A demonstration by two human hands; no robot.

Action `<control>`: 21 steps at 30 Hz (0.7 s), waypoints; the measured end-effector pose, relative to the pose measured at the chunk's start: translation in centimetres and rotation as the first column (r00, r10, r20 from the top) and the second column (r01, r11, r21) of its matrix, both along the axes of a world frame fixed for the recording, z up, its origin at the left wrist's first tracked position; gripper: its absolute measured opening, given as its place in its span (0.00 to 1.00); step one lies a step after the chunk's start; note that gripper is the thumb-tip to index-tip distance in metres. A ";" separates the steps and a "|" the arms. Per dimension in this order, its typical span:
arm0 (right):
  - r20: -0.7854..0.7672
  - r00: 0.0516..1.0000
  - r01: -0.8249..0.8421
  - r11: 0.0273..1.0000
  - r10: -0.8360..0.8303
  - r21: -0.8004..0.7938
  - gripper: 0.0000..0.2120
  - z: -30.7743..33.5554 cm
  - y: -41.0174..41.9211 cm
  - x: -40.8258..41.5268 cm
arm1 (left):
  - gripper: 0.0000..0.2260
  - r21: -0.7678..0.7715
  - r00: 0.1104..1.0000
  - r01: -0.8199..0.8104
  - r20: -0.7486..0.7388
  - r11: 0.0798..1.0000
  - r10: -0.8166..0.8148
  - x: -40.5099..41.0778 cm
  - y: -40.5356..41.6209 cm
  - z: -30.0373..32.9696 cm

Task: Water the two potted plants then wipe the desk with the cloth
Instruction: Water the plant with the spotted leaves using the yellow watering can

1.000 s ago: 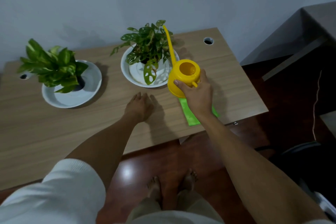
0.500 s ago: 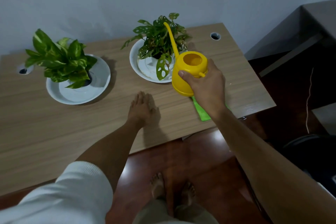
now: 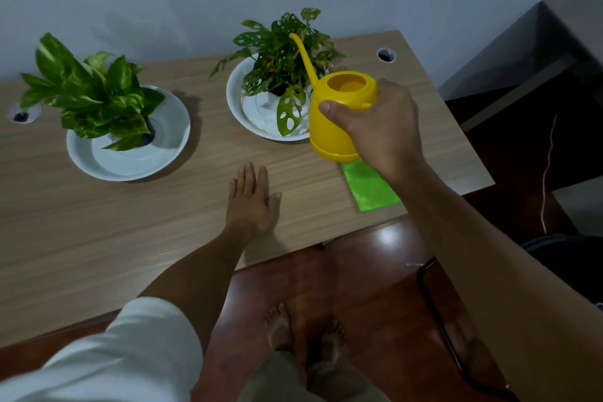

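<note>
Wooden surface carries two potted plants; the right hand wraps its grip round the yellow watering can, hiding its handle and part of the green cloth; left hand lies flat

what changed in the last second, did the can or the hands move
The right hand keeps its grip on the yellow watering can and has lifted it off the green cloth, nearer the holed-leaf plant, spout among its leaves. No water shows pouring. The left hand stays flat on the desk. Both plants, including the left plant, their white saucers and the cloth lie as before.
</note>
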State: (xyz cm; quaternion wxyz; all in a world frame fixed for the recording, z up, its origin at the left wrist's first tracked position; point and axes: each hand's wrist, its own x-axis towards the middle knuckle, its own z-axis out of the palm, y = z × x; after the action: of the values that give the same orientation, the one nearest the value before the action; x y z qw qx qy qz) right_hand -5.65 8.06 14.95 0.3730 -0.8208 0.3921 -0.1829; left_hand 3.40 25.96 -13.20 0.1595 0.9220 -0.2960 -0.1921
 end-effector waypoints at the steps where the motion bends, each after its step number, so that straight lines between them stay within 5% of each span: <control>1: -0.011 1.000 -0.004 1.000 0.004 0.002 0.29 0.3 0.0 0.1 | 0.33 -0.003 1.000 0.000 0.005 1.000 0.000 -0.1 0.1 -0.2; 21: -0.069 0.998 -0.013 1.000 0.011 -0.029 0.32 4.1 -0.3 -0.5 | 0.34 0.057 1.000 0.027 -0.016 0.998 -0.026 0.0 0.3 -0.2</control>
State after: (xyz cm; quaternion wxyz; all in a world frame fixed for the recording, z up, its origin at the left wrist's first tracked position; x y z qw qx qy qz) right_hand -6.17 7.81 19.08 0.3484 -0.8343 0.3970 -0.1581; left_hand 3.40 26.24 -13.40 0.1325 0.9207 -0.3015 -0.2095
